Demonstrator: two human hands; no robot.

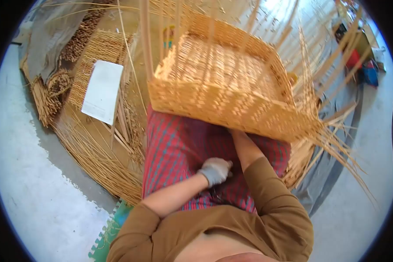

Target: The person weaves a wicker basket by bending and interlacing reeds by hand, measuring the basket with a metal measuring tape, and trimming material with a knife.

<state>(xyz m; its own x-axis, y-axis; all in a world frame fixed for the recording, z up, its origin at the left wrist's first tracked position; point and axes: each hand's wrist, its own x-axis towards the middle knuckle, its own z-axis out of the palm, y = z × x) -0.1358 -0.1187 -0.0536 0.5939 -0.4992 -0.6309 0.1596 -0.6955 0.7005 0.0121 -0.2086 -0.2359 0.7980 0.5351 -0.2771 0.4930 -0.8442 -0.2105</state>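
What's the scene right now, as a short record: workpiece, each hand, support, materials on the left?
Workpiece: rectangular woven basket, open side up, long stakes standing along its edges
Left hand: gloved, over the lap, apart from the basket; grip unclear
Right hand: hidden at the basket's near wall; forearm shows
Support: near side of the basket over plaid cloth on the person's lap
Left materials: white sheet overlapping a woven panel; long thin strips nearer the person
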